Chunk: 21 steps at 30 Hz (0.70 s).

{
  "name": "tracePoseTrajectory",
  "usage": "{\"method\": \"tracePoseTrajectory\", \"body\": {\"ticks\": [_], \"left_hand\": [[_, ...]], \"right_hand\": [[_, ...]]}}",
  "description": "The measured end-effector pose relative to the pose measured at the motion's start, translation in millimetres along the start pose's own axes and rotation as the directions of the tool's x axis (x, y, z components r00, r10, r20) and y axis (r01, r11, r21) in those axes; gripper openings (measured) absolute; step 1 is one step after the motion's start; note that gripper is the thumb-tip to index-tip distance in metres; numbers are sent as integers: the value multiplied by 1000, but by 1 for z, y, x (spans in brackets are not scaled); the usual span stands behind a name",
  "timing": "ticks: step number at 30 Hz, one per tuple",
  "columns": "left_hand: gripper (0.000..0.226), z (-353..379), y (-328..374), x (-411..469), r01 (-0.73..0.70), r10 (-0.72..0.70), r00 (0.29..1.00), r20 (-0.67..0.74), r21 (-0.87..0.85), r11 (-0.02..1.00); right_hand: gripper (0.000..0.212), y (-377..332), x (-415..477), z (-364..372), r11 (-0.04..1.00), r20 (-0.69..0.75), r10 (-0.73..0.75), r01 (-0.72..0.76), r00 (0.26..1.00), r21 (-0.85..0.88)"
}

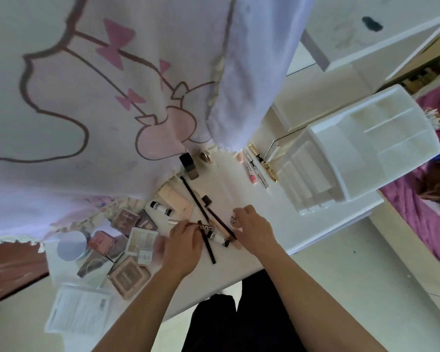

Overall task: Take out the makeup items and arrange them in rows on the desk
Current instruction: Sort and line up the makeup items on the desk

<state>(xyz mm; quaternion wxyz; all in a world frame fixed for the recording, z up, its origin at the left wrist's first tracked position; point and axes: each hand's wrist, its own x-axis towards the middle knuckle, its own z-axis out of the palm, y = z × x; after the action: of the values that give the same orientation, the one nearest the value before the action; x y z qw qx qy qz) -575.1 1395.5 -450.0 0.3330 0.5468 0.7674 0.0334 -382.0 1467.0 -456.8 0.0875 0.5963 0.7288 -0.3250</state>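
Mid-sorting, I reckon. Left hand point(184, 243) pinches black pencil point(210, 252). Right hand point(254, 231) curled over small tube point(234, 219) on desk point(241, 265), but too blurry to call a grip. Next: line sticks into a row.

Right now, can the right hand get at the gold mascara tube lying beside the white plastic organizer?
Probably yes: bare white desk lies between the right hand and the gold mascara tube, and the white plastic organizer stands off to its side.
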Motion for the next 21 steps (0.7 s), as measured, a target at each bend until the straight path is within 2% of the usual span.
{"method": "tracePoseTrajectory", "body": {"ticks": [3,6,8,9,11,12,14,17,21], "left_hand": [[36,-9,-10,-7,2,2,998,60,-72,997],[37,-18,-19,-11,49,-43,997,57,-110,993],[32,-31,-11,-16,167,-155,986,61,-321,932],[26,-41,-3,-20,227,-203,974,103,-492,840],[19,-62,17,-32,283,-186,959,214,-765,578],[19,-74,27,-39,270,-130,963,237,-827,493],[25,-97,39,-49,212,-5,972,235,-868,448],[34,-126,46,-62,181,138,952,274,-866,467],[33,-144,47,-73,172,187,946,265,-899,402]], "right_hand": [[54,-2,-4,1,981,-26,64,-58,998,184],[55,-10,-19,-7,881,-80,109,-59,991,470],[54,-20,-35,-20,768,-97,92,-9,991,640],[53,-25,-43,-28,724,-107,70,23,992,689],[51,-33,-58,-42,677,-133,4,95,991,729],[51,-37,-65,-49,668,-142,-41,133,989,732],[51,-47,-74,-63,661,-146,-131,196,981,724],[50,-63,-84,-82,668,-158,-227,272,961,693],[50,-77,-94,-100,662,-196,-282,338,939,669]]}}
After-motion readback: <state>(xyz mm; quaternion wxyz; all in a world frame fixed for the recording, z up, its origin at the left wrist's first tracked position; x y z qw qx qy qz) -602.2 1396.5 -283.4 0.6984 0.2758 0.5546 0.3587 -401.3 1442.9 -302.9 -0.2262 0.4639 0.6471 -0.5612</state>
